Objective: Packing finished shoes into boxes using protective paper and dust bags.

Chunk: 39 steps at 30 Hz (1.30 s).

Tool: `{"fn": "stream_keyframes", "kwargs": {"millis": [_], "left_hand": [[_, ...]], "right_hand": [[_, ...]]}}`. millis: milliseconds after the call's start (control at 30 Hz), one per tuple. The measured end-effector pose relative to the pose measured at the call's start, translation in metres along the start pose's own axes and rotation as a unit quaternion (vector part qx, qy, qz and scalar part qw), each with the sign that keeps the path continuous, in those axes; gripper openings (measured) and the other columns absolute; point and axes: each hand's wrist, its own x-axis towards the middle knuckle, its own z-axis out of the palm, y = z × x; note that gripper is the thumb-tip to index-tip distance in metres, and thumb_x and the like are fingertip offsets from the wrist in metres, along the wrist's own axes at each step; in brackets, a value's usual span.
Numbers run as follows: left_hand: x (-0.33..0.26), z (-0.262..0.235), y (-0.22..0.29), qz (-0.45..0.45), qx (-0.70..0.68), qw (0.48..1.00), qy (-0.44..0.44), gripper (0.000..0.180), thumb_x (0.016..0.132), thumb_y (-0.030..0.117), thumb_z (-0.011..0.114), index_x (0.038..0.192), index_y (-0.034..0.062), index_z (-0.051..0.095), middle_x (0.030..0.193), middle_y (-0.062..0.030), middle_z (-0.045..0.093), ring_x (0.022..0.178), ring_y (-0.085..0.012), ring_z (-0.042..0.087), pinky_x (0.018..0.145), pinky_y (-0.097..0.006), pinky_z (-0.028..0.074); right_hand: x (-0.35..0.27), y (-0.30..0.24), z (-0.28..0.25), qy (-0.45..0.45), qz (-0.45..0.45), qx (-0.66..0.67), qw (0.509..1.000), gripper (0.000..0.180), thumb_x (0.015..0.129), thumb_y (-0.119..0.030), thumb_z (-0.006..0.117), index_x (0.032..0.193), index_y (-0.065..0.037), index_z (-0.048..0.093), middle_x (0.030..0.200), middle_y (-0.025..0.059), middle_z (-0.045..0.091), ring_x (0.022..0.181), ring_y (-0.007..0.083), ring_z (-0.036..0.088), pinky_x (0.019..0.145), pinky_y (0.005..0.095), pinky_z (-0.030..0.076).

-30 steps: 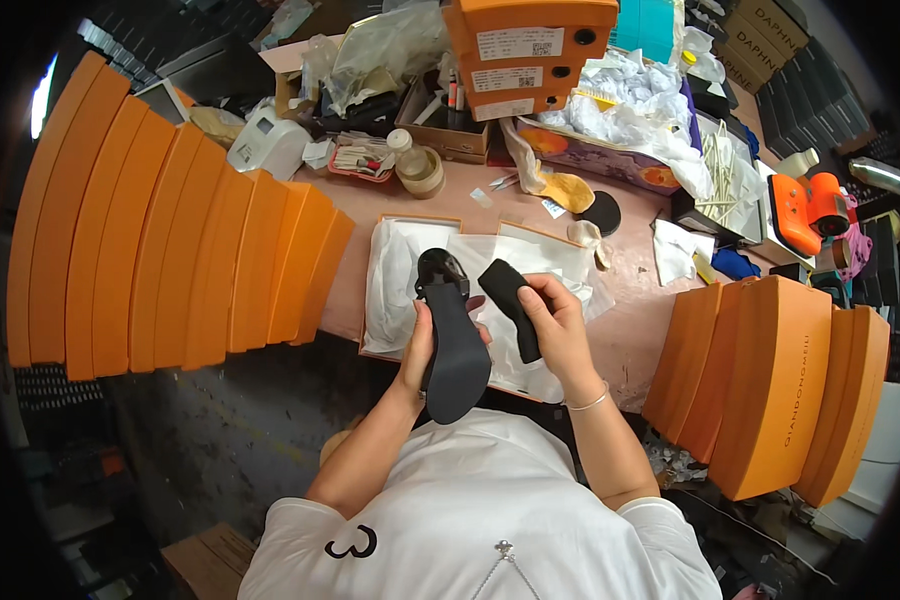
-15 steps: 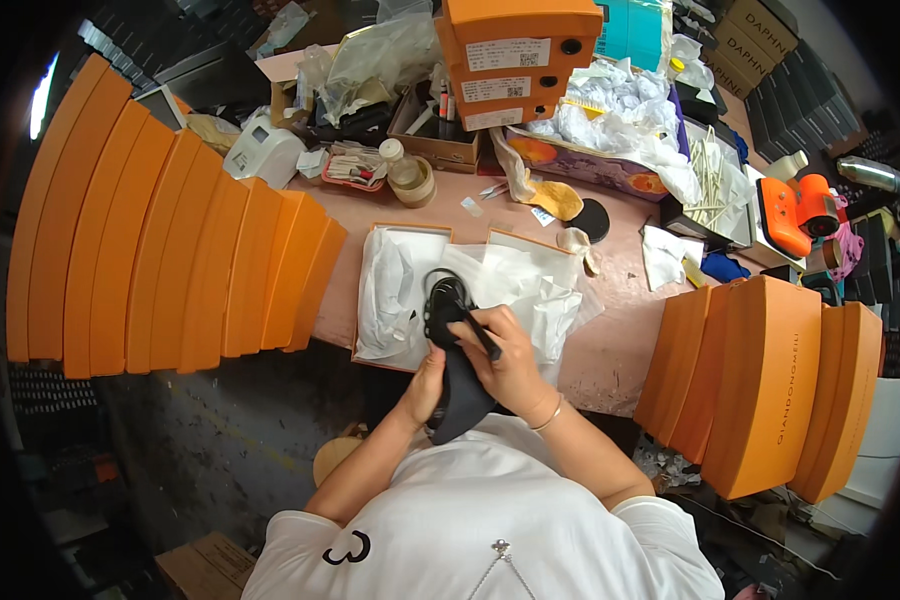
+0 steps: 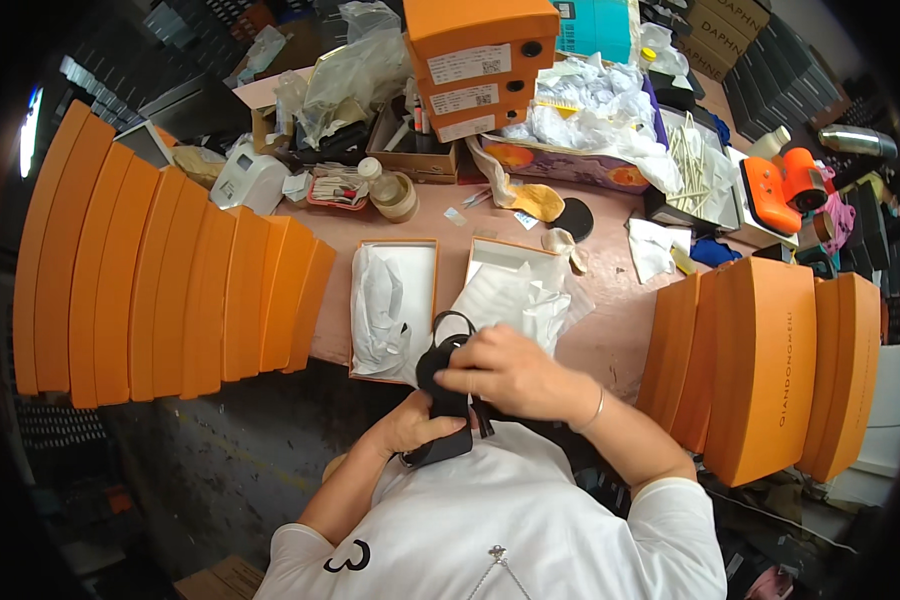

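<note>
In the head view, our right hand hides part of the black sandal; we cannot tell whether its fingers hold anything. Our left hand grips the sandal before our white shirt. Beyond, an open box lies on the counter between orange boxes.

The sandal is black; stacked shoeboxes, orange; tissue paper, white; table, pink.
</note>
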Motion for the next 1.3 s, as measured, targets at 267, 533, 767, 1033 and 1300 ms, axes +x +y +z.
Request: {"fn": "stream_keyframes", "kwargs": {"millis": [267, 533, 767, 1033, 1300], "left_hand": [[0.002, -0.007, -0.017, -0.080, -0.104, 0.990, -0.052, 0.056, 0.082, 0.026, 0.064, 0.129, -0.0023, 0.050, 0.102, -0.0082, 0.064, 0.097, -0.0166, 0.059, 0.090, -0.029, 0.045], [0.005, -0.015, -0.016, -0.082, -0.264, 0.961, -0.014, 0.070, 0.073, 0.029, 0.064, 0.127, -0.0107, 0.044, 0.088, -0.0188, 0.065, 0.080, -0.0251, 0.065, 0.077, -0.034, 0.053], [0.024, -0.014, -0.042, -0.009, -0.179, 0.975, 0.129, 0.073, 0.097, 0.060, 0.021, 0.140, 0.0021, 0.033, 0.132, -0.0109, 0.048, 0.119, -0.0169, 0.050, 0.097, -0.030, 0.044], [0.034, -0.026, -0.052, 0.009, -0.201, 0.963, 0.181, 0.089, 0.090, 0.073, 0.020, 0.131, -0.0024, 0.042, 0.091, -0.0095, 0.063, 0.083, -0.0174, 0.061, 0.079, -0.028, 0.050], [0.064, -0.047, 0.000, 0.101, -0.381, 0.900, 0.189, 0.085, 0.088, 0.075, 0.025, 0.125, 0.0015, 0.044, 0.081, -0.0080, 0.059, 0.070, -0.0185, 0.061, 0.070, -0.034, 0.054]], "right_hand": [[-0.003, -0.005, 0.005, -0.003, -0.022, 0.033, 0.999, 0.041, 0.074, -0.002, 0.063, 0.113, -0.009, 0.066, 0.094, 0.0071, 0.060, 0.085, 0.0251, 0.055, 0.079, 0.0345, 0.043], [-0.007, 0.010, 0.033, 0.099, 0.126, -0.016, 0.987, 0.056, 0.069, 0.003, 0.066, 0.123, -0.003, 0.056, 0.097, 0.0120, 0.058, 0.088, 0.0296, 0.055, 0.073, 0.0392, 0.047], [0.000, 0.003, 0.082, 0.077, 0.214, -0.055, 0.972, 0.040, 0.073, 0.001, 0.063, 0.113, 0.002, 0.057, 0.103, 0.0141, 0.058, 0.090, 0.0337, 0.058, 0.073, 0.0400, 0.050], [-0.017, -0.029, 0.068, -0.030, 0.167, 0.118, 0.978, 0.041, 0.071, 0.000, 0.062, 0.111, -0.004, 0.064, 0.097, 0.0107, 0.058, 0.087, 0.0297, 0.059, 0.075, 0.0377, 0.050], [-0.030, -0.016, 0.017, 0.096, 0.208, 0.218, 0.949, 0.040, 0.076, 0.002, 0.061, 0.115, -0.002, 0.064, 0.098, 0.0112, 0.059, 0.086, 0.0268, 0.059, 0.077, 0.0337, 0.049]]}}
